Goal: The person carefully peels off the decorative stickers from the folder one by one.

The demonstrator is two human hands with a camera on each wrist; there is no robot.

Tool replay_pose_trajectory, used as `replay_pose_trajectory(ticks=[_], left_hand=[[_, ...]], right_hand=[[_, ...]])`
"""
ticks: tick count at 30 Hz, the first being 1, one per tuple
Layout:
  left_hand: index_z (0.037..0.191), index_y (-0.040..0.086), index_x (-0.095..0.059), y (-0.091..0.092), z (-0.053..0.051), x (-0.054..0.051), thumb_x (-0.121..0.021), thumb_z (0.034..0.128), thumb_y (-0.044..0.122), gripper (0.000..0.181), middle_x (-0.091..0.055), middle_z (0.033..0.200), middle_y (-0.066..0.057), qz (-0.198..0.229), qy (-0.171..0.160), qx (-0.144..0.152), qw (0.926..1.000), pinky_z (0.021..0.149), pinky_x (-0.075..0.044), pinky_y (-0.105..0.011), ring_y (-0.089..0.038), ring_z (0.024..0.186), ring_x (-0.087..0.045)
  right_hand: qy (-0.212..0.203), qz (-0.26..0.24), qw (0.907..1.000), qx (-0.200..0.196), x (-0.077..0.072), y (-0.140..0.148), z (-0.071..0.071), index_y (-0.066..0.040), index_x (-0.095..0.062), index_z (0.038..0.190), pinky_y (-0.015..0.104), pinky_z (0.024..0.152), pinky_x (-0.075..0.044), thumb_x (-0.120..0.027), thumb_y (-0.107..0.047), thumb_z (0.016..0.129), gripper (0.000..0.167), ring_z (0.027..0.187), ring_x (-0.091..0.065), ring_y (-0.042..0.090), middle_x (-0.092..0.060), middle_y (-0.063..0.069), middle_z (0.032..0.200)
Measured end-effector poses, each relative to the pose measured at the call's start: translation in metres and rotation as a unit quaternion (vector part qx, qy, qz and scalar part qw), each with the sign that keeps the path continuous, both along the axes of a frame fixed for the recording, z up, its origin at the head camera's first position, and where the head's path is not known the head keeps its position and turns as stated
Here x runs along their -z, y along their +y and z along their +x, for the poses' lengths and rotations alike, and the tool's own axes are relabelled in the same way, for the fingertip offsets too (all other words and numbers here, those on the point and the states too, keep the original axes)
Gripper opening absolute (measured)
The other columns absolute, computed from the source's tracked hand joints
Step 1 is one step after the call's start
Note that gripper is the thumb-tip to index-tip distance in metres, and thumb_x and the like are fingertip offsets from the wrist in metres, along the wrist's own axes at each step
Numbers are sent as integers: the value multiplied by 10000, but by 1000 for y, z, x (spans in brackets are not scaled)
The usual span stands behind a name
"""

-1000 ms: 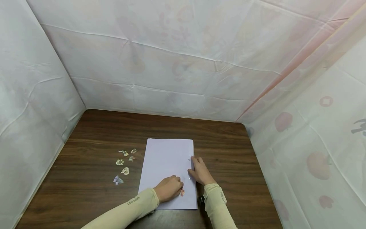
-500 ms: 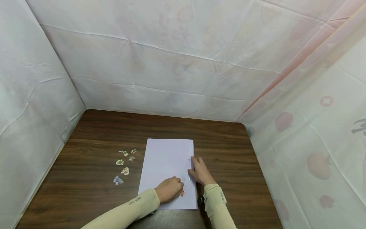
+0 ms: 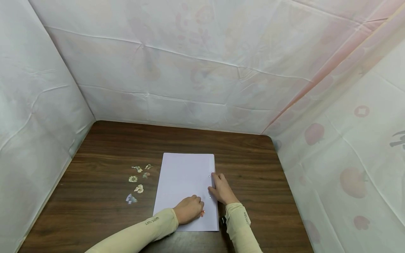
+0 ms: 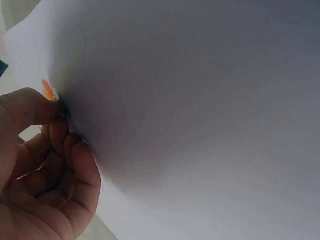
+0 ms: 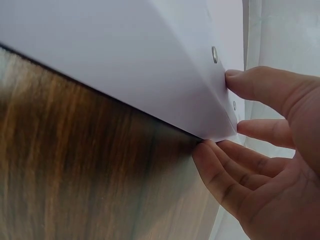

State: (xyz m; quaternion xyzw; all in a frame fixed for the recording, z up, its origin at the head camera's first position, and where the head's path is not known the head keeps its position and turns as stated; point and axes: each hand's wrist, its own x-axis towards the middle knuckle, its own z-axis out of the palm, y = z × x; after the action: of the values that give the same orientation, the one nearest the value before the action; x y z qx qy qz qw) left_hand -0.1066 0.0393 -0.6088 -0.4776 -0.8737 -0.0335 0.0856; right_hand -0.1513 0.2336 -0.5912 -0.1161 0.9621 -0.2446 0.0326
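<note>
A white folder or booklet [image 3: 186, 172], with two small metal-rimmed holes along its right side, lies on the brown table. Over its lower part, my left hand [image 3: 189, 209] has curled fingers, and its thumb and index finger pinch a small orange paper cutout [image 4: 48, 91] against the white cover. Most of that cutout is hidden by the fingertips. My right hand [image 3: 223, 189] rests at the folder's right edge. Its thumb [image 5: 245, 82] touches the cover between the two holes, while the other fingers [image 5: 212, 165] lie fairly straight along the edge.
Several small patterned cutouts, among them a bluish one [image 3: 131, 199], a ring-shaped one [image 3: 133, 179] and a pale one [image 3: 139, 189], lie on the table [image 3: 104, 154] left of the folder. Pale printed cloth [image 3: 190, 84] hangs around the table's back and sides.
My left hand has shifted very slightly to the right over the cutout. The right hand and the folder hold practically the same place.
</note>
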Motion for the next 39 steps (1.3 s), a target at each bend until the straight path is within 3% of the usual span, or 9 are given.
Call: replay_pose_trajectory(ticks=[9,14,17,24,27,33,39], left_hand=[[777,123,-608,2,0,13,-702,889,367,284,-561,725,1,19,333,16,9994,572,-471,-245,-136,642,-519],[761,117,-585,-2,-2,14,-669,896,377,305,-538,702,4,74,411,121,9991,581,-468,-250,-135,630,-506],[773,101,-584,-6,-5,11,-656,901,351,290,-540,706,-4,191,272,90,9994,614,-480,-264,-146,643,-521],[787,119,-611,-16,-10,5,-669,891,188,138,-549,737,26,901,-458,51,9949,603,-464,-237,-111,654,-512],[783,147,-648,-16,-8,3,-685,906,194,136,-556,738,49,984,-465,191,9939,588,-468,-215,-86,658,-528],[728,165,-680,-10,-1,-2,-716,906,220,190,-576,709,52,645,-12,329,9974,571,-477,-208,-89,636,-550],[736,163,-695,-2,5,-2,-687,946,272,237,-592,687,41,353,74,165,9992,572,-479,-208,-98,615,-556]], right_hand=[[-13,-4,10000,23,0,0,2,72,-484,1394,486,913,-495,-752,-104,883,604,1084,-573,386,-514,258,1203],[-92,-48,9999,-16,0,1,2,75,-478,1399,484,922,-492,-742,-114,892,602,1095,-570,384,-512,259,1211],[-106,-67,9999,-10,-1,1,2,75,-478,1400,487,930,-488,-740,-114,894,600,1100,-568,385,-509,261,1214],[-112,-45,9999,25,-3,2,1,77,-479,1402,491,936,-485,-739,-121,893,606,1102,-570,392,-510,270,1214],[-129,-11,9999,35,-3,2,1,75,-478,1403,491,936,-484,-738,-123,893,605,1101,-569,391,-511,269,1212],[-193,-59,9998,94,-3,1,1,74,-476,1406,501,934,-484,-738,-115,891,608,1113,-566,399,-507,274,1229],[-68,45,10000,25,-1,1,1,72,-482,1398,485,915,-493,-745,-115,887,605,1083,-574,381,-513,266,1204]])
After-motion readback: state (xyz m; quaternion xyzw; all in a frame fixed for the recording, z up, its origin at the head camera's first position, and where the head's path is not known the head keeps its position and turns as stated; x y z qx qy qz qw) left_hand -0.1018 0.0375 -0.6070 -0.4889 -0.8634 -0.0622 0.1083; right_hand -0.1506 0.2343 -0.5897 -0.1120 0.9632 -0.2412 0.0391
